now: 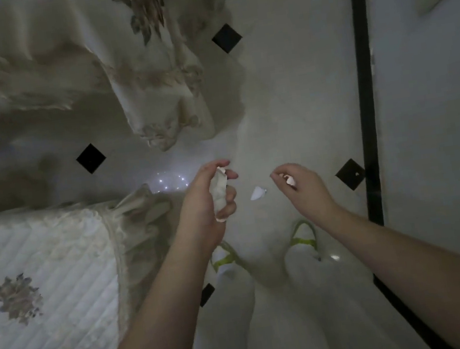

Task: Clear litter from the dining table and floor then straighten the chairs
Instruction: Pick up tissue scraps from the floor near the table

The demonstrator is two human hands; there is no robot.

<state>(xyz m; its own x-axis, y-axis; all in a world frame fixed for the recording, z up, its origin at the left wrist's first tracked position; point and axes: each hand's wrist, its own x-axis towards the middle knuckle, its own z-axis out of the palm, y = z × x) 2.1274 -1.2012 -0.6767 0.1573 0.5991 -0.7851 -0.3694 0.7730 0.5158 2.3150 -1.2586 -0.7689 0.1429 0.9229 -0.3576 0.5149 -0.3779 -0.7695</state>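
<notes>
My left hand (211, 194): closed around crumpled paper (219, 190), mostly hidden by my fingers.
My right hand (298, 185): pinching a small scrap (289, 179), possibly paper.
Between them: a white piece (257, 193), blurred.

Paper scrap (258, 193) on floor (285, 92) between hands; chair (47, 288) left.

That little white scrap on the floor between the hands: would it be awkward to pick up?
The white scrap looks like thin torn paper, so probably very light and floppy. It seems to lie almost flat on the smooth floor, so fingers may need to pinch an edge. It might slide if nudged.
</notes>
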